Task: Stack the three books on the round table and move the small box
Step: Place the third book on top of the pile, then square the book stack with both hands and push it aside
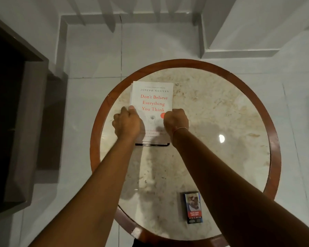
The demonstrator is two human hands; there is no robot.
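Both hands, left (128,120) and right (176,120), grasp the white book (152,97) by its sides at frame centre; square it over the dark book (152,144) beneath before letting go.

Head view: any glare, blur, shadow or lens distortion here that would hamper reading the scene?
Head view: dim, soft light; one bright glare spot on the round table; arm shadows fall across the marble; wide-angle bending curves the walls and floor lines; the white book title is legible, its lower text shadowed between the left hand and right hand; the small box print is blurred.
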